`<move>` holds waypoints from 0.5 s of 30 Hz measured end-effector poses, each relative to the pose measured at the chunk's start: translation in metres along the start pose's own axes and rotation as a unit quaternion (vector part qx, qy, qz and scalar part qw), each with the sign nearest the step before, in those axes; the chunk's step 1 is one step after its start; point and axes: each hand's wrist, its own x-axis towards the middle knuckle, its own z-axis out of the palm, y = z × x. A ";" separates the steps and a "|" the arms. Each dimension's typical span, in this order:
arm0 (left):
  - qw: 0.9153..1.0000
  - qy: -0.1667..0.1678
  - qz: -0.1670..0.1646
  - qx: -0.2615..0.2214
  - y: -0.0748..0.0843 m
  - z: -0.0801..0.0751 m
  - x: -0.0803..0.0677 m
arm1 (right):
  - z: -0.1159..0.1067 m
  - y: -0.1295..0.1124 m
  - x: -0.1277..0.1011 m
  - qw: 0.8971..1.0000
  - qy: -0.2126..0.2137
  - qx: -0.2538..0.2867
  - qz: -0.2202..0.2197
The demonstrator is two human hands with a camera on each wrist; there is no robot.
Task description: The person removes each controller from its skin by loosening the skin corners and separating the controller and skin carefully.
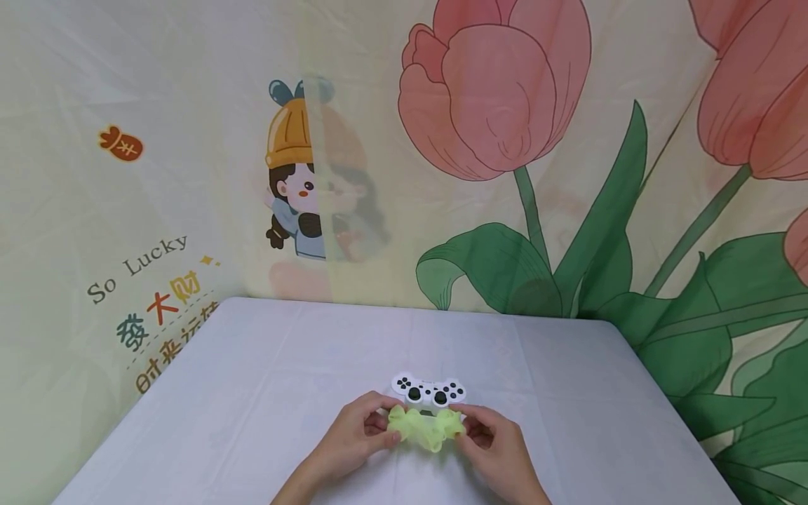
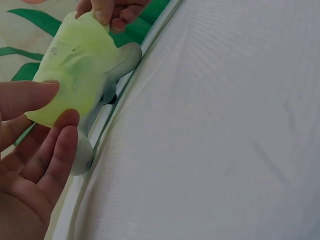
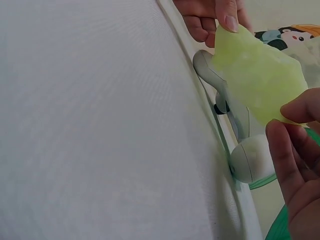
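A piece of soft, translucent yellow-green slime (image 1: 426, 428) is stretched between both hands, with a lumpy lower edge in the head view. My left hand (image 1: 356, 435) pinches its left end between thumb and fingers. At the other end, my right hand (image 1: 495, 445) pinches it the same way. Just beyond the slime lies a white game controller (image 1: 428, 389), its black sticks and buttons facing up. From the wrist views, the slime (image 2: 80, 65) hangs in front of the controller's grips (image 3: 250, 159) and hides part of its body. Whether the two touch I cannot tell.
The controller rests on a table covered with a white cloth (image 1: 303, 372). Behind the table hangs a printed backdrop (image 1: 372, 280) with pink tulips, green leaves, a cartoon figure and lettering. The table's far edge runs along the backdrop.
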 end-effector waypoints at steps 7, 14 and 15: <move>0.999 0.003 -0.015 -0.033 -0.001 -0.001 0.001 | 0.003 0.002 0.001 0.997 0.030 0.073 0.008; 0.997 0.023 -0.029 -0.073 0.001 -0.002 0.002 | 0.002 -0.005 0.002 0.997 0.056 0.040 0.029; 0.996 0.027 -0.029 -0.074 0.001 -0.002 0.002 | 0.002 -0.005 0.002 0.997 0.057 0.041 0.030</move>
